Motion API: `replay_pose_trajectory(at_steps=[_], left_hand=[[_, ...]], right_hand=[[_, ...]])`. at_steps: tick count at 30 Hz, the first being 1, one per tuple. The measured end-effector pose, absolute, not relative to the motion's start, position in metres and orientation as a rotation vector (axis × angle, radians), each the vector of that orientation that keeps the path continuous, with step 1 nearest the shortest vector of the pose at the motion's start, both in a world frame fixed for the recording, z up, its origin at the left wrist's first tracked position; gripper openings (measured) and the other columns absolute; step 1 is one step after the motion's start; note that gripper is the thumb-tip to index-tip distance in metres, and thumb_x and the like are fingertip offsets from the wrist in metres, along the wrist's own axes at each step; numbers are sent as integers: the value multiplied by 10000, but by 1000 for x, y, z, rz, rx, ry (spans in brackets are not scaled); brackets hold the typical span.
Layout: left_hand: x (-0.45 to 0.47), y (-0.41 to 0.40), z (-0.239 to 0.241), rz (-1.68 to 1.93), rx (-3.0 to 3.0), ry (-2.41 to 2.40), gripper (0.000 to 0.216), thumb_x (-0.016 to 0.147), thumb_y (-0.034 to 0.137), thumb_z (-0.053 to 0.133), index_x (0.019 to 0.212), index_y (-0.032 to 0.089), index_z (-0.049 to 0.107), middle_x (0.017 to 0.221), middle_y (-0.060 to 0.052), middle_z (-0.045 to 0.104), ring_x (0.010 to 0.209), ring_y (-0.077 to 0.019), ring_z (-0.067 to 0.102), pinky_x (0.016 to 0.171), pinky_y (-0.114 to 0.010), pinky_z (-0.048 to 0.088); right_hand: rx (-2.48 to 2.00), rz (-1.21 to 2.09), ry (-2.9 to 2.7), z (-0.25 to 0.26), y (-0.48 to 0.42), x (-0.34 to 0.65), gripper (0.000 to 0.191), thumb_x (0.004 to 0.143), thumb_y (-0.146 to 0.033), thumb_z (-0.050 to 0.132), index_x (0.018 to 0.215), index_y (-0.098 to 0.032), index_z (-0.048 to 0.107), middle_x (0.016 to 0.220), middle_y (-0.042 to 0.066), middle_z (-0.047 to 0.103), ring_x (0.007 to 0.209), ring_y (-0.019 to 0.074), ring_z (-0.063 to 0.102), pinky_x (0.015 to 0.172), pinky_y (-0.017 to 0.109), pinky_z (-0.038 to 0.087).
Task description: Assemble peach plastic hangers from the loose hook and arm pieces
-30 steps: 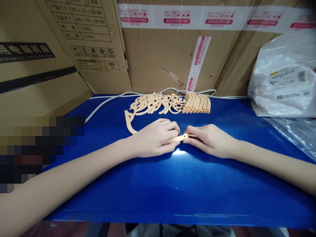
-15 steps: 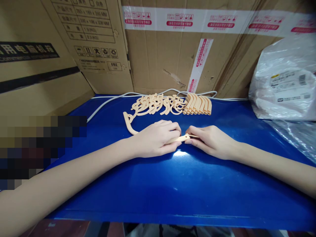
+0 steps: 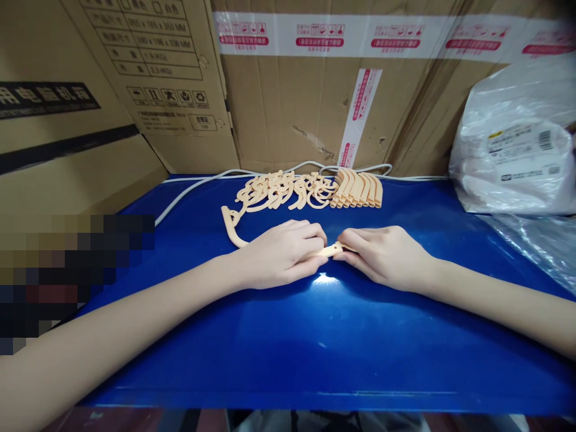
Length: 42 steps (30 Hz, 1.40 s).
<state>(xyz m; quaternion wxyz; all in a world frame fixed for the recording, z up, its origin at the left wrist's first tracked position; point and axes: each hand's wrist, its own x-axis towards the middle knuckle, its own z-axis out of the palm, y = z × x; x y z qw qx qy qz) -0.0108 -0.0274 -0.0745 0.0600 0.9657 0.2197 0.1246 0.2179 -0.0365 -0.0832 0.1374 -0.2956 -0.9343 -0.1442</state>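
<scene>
My left hand is closed around a beige curved piece, which looks like plastic and has a small hole near its right end. My right hand pinches a thin beige part between thumb and fingers, right against that end. Most of the thin part is hidden by the fingers. To the left, a curved beige arm with a small looped bracket runs behind my left hand. Whether it joins the held piece I cannot tell.
Behind my hands lie a pile of small curved beige parts and a neat row of curved beige tubes on the blue table. A white cable runs along the back. Cardboard boxes and a plastic-wrapped package border the table.
The view has shifted slightly to the left across the scene. My right fingers now cover more of the thin part; both hands otherwise keep their grip in nearly the same place.
</scene>
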Motion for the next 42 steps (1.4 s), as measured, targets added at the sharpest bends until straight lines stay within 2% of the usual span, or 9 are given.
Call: replay_pose_trajectory(at_steps=[5,23,42], left_hand=[[-11,-28,-75,374,2904,681,303,979,284,327,897,155,589,1055,-57,579,869,-174,503,823,-329,371],[-12,-27,-76,373,2952,659,297,980,287,318,945,161,585,1096,-64,576,895,-180,507,833,-331,371],[-11,-28,-74,364,2922,678,269,973,270,336,918,164,578,1094,-55,571,893,-176,500,829,-326,367]], right_hand=[[-876,-418,-2712,-84,-36,219,365,1005,-377,270,787,-180,486,669,15,603,526,118,545,503,253,276],[-888,-27,-2798,-83,-31,219,367,1005,-438,238,819,-191,437,680,10,585,505,123,496,500,242,274],[-880,-146,-2789,-85,-32,219,379,1010,-422,214,818,-187,441,680,19,591,503,127,504,499,249,261]])
